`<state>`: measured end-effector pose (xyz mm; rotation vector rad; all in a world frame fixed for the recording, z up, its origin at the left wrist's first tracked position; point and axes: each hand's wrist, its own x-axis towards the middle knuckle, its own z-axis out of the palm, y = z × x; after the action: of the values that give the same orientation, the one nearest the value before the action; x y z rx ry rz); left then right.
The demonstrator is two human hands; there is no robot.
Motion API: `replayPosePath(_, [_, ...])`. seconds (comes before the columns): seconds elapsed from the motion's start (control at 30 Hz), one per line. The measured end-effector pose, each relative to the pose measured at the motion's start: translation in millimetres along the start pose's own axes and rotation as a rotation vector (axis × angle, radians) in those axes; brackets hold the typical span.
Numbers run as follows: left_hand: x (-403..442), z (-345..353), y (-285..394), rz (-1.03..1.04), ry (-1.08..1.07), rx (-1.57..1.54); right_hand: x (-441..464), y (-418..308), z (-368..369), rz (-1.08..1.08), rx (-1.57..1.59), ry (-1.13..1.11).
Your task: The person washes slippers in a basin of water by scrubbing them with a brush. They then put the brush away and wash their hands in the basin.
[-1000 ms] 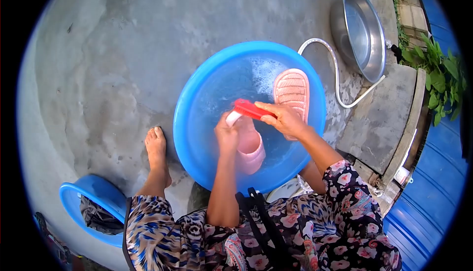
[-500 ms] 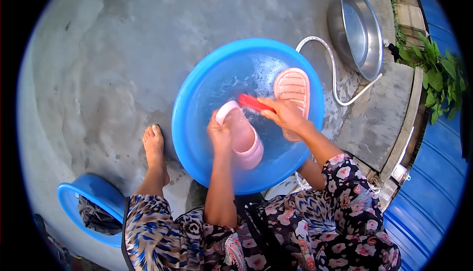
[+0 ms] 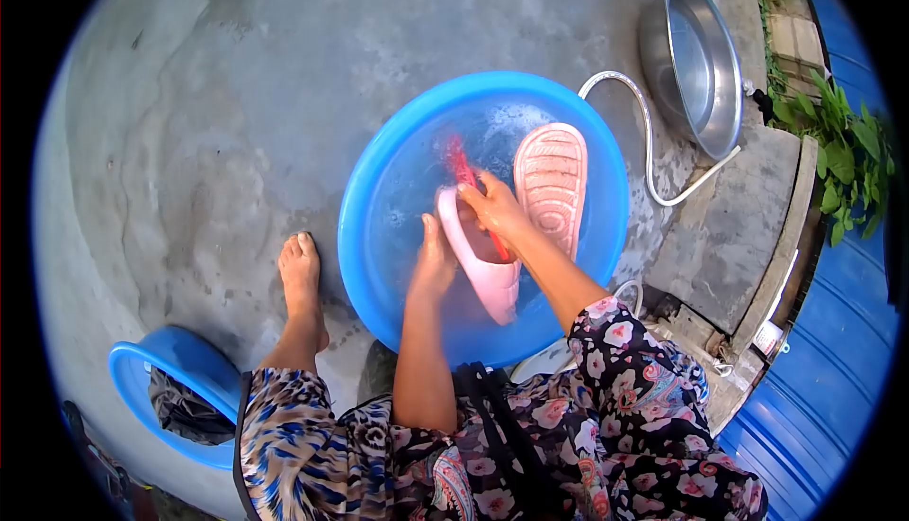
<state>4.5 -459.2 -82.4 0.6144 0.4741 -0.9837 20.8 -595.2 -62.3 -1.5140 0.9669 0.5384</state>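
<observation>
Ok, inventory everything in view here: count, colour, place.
Large basin: 1, blue, centre, holding water
Slippers: 2, pink, in the large basin
Brush: 1, red, in right hand
Metal basin: 1, silver, upper right
Hose: 1, white, beside the metal basin
Small basin: 1, blue, lower left
Cloth: count unclear, dark, in the small basin
Plants: several, green, right edge
Ribbed panels: count unclear, blue, right
Floor: 1, grey, under large basin
Clothing: count unclear, patterned, bottom
Left hand: 1, bare, beside one slipper, contact unclear
Right hand: 1, bare, gripping brush
Foot: 1, bare, left of large basin
</observation>
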Motion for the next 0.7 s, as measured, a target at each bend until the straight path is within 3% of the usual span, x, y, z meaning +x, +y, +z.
replayPosePath(0.03, [5, -11, -16, -0.115, 0.097, -0.064, 4, 4, 3, 0.057, 0.099, -0.015])
replayPosePath(0.1, [10, 4, -27, 0.051, 0.263, -0.141, 6, 6, 9, 0.064, 0.051, -0.071])
replayPosePath(0.17, [7, 10, -24, 0.066, 0.335, -0.194, -6, 8, 16, -0.379, -0.499, 0.135])
replayPosePath(0.2, [6, 13, -22, 0.081, 0.395, -0.244, -15, 0, 14, -0.397, -0.562, 0.118])
replayPosePath(0.23, [10, 7, -27, 0.084, 0.393, -0.249, -27, -9, 14, -0.4, -0.567, 0.117])
replayPosePath(0.33, [17, -7, -43, -0.005, 0.346, -0.354, -59, -22, 14, -0.361, -0.962, 0.173])
replayPosePath(0.43, [15, -2, -46, -0.101, 0.392, -0.223, -62, -25, 31, -0.272, -0.983, 0.269])
replayPosePath(0.5, [11, 0, -35, -0.078, 0.377, -0.317, -57, -28, 35, -0.319, -1.016, 0.256])
replayPosePath(0.6, [8, -10, -31, -0.076, 0.286, -0.617, -52, -31, 33, -0.206, -1.116, 0.153])
replayPosePath(0.7, [14, -5, -13, -0.036, 0.212, -0.601, -46, -7, 13, -0.249, -1.232, 0.105])
